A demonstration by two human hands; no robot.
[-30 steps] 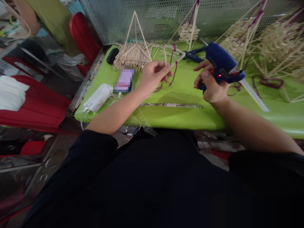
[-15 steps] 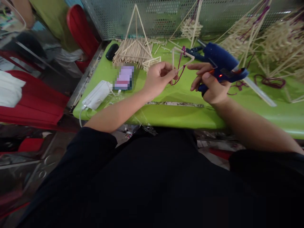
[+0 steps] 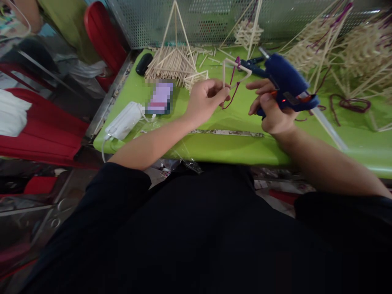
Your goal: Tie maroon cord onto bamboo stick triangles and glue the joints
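Observation:
My left hand pinches a small frame of thin wooden sticks near its lower corner. Purple string is tied to the frame and hangs in a loop below it. To the right, my right hand is wrapped round the handle of a blue hot glue gun, with a small red light lit on its side. The gun's metal nozzle points up and left, above the frame and apart from it. A clear glue stick juts from its back end.
On the green table lie a stick pile, a phone, a white power bank-like box and dark pliers. Stick structures with purple string stand at the back right. A perforated metal panel borders the far edge.
The glue gun has tilted in my right hand, its nozzle tipping slightly upward and its glue stick swinging down and left. My left hand keeps its pinch on the stick frame, almost still.

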